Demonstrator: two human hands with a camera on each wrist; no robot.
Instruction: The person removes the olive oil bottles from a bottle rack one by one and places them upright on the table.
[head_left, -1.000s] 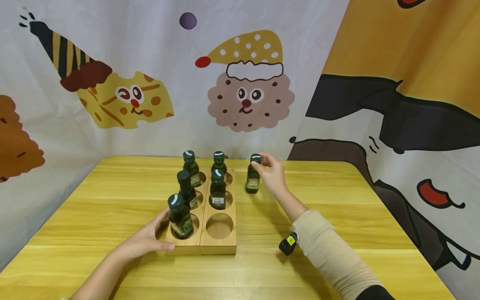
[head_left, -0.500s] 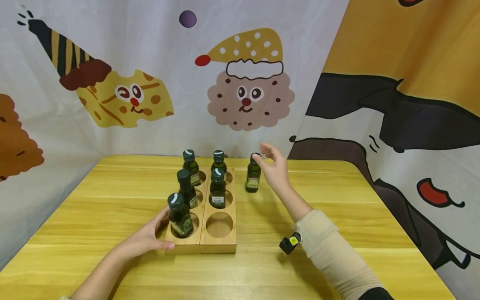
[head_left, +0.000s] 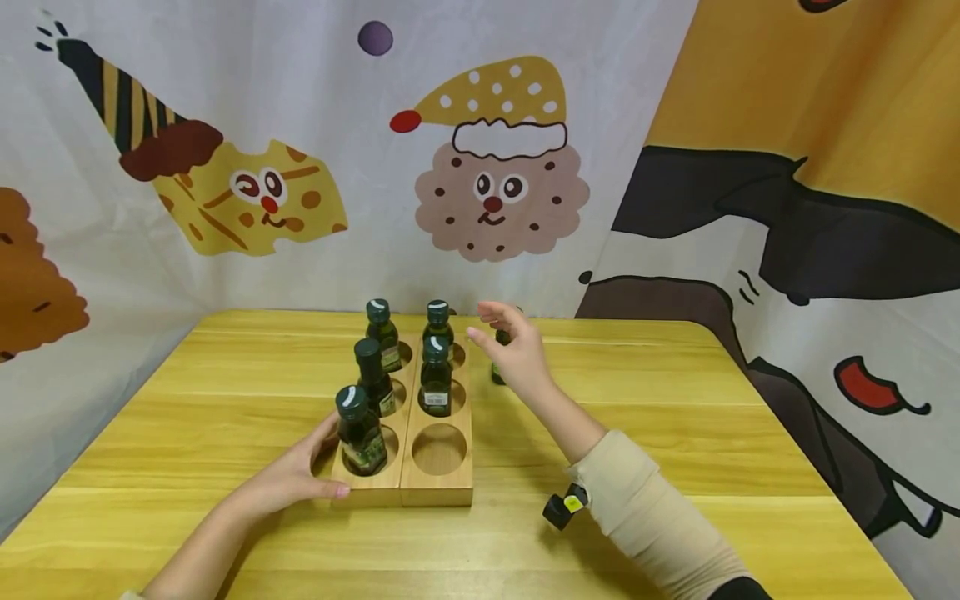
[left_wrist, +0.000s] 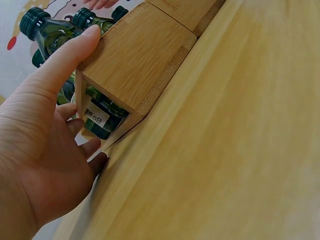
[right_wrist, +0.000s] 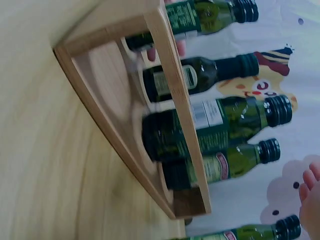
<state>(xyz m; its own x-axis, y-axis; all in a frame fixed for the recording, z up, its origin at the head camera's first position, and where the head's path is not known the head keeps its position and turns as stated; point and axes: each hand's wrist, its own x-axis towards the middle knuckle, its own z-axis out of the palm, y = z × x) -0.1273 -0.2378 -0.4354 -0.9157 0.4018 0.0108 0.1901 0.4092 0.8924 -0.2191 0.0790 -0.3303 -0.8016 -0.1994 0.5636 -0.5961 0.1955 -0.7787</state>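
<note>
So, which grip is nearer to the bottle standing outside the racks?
Right. The right grip is in front of the bottle, partly hiding it; the left grip is farther, at the near end of the left rack.

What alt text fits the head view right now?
A person's left grip holds a wooden rack of five green bottles, its near right hole empty. The open right grip partly hides a sixth bottle beside the rack.

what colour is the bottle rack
Light brown wood grain; the rack shows best in the left wrist view.
</note>
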